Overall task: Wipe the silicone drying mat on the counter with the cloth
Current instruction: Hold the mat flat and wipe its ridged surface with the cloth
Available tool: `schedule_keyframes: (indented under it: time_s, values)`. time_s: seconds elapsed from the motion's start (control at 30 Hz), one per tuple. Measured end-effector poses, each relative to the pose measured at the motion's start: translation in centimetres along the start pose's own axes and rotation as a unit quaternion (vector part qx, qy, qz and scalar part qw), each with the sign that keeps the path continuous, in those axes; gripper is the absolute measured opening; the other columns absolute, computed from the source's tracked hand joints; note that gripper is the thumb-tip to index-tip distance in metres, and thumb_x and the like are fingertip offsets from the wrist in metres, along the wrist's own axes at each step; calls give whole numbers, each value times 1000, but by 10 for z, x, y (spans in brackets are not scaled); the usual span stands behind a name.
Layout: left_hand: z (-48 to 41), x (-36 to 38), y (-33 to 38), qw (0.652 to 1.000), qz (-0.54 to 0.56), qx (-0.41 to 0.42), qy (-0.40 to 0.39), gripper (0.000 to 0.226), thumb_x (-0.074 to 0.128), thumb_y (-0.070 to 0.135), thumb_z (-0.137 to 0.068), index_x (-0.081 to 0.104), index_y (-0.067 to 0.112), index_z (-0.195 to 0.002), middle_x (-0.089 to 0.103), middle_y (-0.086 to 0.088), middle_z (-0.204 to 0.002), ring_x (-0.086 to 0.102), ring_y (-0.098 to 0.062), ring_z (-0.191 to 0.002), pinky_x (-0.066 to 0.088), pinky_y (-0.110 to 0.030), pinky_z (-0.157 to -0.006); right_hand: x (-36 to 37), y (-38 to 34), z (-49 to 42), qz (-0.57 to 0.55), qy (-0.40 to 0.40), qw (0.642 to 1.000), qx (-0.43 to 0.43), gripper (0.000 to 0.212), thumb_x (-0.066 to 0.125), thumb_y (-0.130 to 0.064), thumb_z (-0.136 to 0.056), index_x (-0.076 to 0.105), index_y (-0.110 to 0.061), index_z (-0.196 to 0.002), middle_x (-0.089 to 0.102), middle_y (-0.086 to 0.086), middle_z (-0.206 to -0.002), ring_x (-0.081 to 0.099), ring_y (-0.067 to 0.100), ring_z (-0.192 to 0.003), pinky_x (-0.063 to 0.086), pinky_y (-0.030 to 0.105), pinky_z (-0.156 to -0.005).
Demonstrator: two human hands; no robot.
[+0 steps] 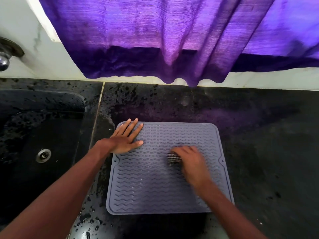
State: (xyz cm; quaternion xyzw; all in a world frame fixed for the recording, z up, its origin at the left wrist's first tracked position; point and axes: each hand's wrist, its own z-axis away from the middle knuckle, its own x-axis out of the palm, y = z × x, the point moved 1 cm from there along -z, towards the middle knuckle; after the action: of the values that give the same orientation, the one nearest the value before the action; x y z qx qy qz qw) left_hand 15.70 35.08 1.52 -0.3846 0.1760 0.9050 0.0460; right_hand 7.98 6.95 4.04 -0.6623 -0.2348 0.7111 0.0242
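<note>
So the drying mat (160,183) lies flat on the counter (267,144), with the sink (34,135) off to its left and the drain (43,155) down in the basin, while a tap (5,61) sticks out of the wall behind the sink's far left corner. The left hand (125,138) is spread flat on the mat's far left corner, and the right hand (189,161) sits near the mat's middle, on top of the cloth (172,158), which touches the mat. A curtain (172,40) hangs behind the counter, its hem just above the back edge.
</note>
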Motion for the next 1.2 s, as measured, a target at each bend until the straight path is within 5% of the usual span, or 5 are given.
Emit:
schedule_keyframes:
  time_s: [0.17,0.6,0.83,1.0,1.2]
  values:
    - [4,-3,4,1000,-5,3,4,85,2,83,-75,-34,48,-143,-50,20,-147,-47,-5,-135,-22,-30,-114,15,-33,-7,13,-11,1000,-18,49,71,-6,-70,64,-33,-111,64,-10,-109,54,23,-102,46,41,-79]
    - [4,-2,2,1000,16,11,10,100,-17,102,-54,-38,53,-138,-56,26,-138,-55,3,-123,-24,-28,-113,-54,144,45,88,-6,986,140,62,67,11,-50,67,-21,-104,63,0,-101,50,29,-86,51,43,-65]
    - [4,-5,5,1000,15,3,2,100,-16,102,-53,-38,52,-137,-56,26,-137,-56,4,-120,-24,-27,-111,-19,85,18,-146,12,988,53,41,70,-4,-78,59,-19,-115,57,-3,-112,52,16,-102,41,27,-89]
    - [6,-7,7,1000,26,-7,-2,101,-13,104,-51,-37,56,-137,-53,27,-141,-52,2,-127,-22,-28,-112,-1,27,3,-36,-15,999,15,50,76,-6,-69,63,-26,-113,59,-7,-108,53,17,-101,49,33,-77]
    - [5,-7,8,999,28,-17,-6,95,-8,103,-57,-38,59,-135,-54,30,-139,-55,7,-121,-19,-31,-114,-18,55,2,4,-33,998,53,50,69,-8,-64,66,-29,-109,60,-8,-103,54,21,-101,52,40,-75]
